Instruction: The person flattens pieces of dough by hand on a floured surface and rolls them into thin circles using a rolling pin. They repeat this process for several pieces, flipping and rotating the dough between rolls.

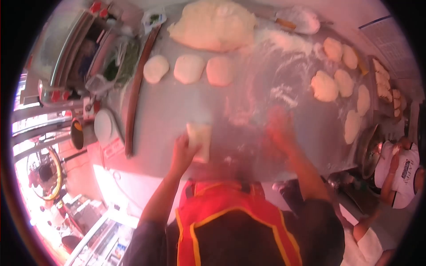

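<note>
A folded, roughly rectangular piece of dough (202, 135) is on the metal worktop, near its front edge. My left hand (183, 153) grips its left side, thumb across the top. To the right, my right hand (281, 133) is over the floured surface, apart from that piece; motion smears its fingers, so whether they hold anything cannot be made out. Beyond my hands, three round dough balls sit in a row: a left one (156, 69), a middle one (189, 68) and a right one (220, 71). A large dough mass (213, 24) lies behind them.
Flour (284, 55) is scattered at the back right. Several flattened dough pieces (325, 86) lie on the right. A long wooden rod (135, 99) runs along the left, beside a bag of greens (124, 60). Another person (398, 170) is at far right.
</note>
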A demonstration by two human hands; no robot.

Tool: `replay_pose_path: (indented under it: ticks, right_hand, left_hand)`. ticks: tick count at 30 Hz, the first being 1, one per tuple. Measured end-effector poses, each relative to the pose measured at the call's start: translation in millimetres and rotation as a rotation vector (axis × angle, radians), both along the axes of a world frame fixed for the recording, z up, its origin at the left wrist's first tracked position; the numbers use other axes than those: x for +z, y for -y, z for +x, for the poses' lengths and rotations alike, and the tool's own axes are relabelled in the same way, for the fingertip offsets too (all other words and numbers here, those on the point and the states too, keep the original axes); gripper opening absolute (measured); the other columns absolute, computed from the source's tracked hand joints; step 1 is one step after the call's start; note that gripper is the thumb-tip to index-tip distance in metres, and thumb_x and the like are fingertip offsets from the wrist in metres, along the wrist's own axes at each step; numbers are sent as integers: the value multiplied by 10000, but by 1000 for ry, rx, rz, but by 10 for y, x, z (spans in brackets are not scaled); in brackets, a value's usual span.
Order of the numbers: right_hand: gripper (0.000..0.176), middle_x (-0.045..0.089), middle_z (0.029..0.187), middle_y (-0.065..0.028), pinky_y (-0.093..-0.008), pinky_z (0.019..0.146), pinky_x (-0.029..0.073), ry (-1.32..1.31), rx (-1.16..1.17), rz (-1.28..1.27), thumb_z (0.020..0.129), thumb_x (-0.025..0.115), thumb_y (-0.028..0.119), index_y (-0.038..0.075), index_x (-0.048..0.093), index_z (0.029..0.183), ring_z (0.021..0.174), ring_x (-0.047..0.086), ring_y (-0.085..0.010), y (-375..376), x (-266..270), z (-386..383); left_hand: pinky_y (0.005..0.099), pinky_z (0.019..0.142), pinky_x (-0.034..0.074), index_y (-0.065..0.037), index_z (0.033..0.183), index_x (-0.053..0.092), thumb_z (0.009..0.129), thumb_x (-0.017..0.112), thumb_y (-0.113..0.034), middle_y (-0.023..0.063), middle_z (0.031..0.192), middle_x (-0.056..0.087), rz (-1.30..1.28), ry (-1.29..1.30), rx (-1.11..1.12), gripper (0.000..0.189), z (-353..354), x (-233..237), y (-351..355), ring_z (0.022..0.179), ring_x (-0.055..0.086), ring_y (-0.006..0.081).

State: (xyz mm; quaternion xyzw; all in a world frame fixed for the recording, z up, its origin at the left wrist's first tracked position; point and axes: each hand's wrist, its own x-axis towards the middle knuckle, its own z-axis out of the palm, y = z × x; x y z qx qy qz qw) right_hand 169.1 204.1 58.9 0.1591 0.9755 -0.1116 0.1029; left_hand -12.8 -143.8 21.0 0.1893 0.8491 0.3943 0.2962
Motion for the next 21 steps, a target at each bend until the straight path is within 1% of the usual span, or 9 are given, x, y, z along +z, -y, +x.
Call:
replay_pose_path:
  ticks: [1,4,6,8,11,14,16,20,21]
  right_hand:
    - [593,422,1478,-166,-530,1159,226,-218,-140,61,932,584,318,74,412,1444,1384,363,-358,-106,-362,150]
    - [542,465,1432,-193,-472,1098,353,-495,-331,-388,940,600,247,49,436,1417,1297,470,-348,227,-183,-41]
    - [497,498,1388,-194,-416,1015,451,-397,-577,-870,949,600,194,12,450,1387,1213,543,-322,724,-38,-168]
    - [501,527,1343,-193,-398,966,486,-443,-618,-1149,959,593,224,-5,445,1380,1156,580,-283,1119,-449,-151]
    - [542,535,1320,-200,-396,967,483,-381,-846,-1812,961,597,251,-20,414,1394,1159,578,-286,1281,-124,-350]
    - [541,485,1400,-134,-374,997,462,-640,-810,-1471,982,572,224,14,372,1438,1244,524,-254,917,182,-536]
    - [553,432,1441,-194,-406,1020,443,-570,-779,-963,970,567,187,2,354,1447,1295,479,-317,602,76,-657]
    - [570,395,1446,-292,-463,1060,397,-692,-347,-39,939,551,113,-22,340,1451,1326,427,-429,264,-514,-767]
    - [579,376,1457,-291,-485,1076,367,-664,-324,-65,943,540,125,-19,321,1460,1347,390,-432,322,-602,-750]
  left_hand:
    - [325,771,521,16,1193,571,816,745,-189,129,1004,672,-37,27,-2,463,58,118,-4,901,648,186]
    - [324,803,521,24,1181,569,827,726,-177,119,1021,663,-27,146,31,436,28,381,-262,945,639,168]
    - [324,825,520,26,1187,564,837,713,-166,118,1038,661,87,351,90,427,-3,356,-307,971,633,159]
    - [329,827,520,22,1181,559,848,708,-161,116,1046,656,160,470,9,407,-21,488,-452,969,632,162]
    - [316,786,509,-8,1164,532,881,684,-148,96,1075,645,227,575,-61,350,2,841,-881,958,620,149]
    - [319,746,512,-8,1206,483,896,679,-177,106,1075,645,416,535,-39,403,20,568,-1392,957,624,166]
    - [350,793,529,24,1240,473,892,685,-206,150,1059,660,477,410,42,468,4,323,-1748,948,655,227]
    - [390,766,526,-5,1291,457,893,656,-190,177,1001,673,110,77,-121,482,-38,40,-2114,886,675,288]
    - [392,740,525,-19,1304,460,893,647,-177,175,996,670,91,8,-171,479,-11,81,-2145,850,677,284]
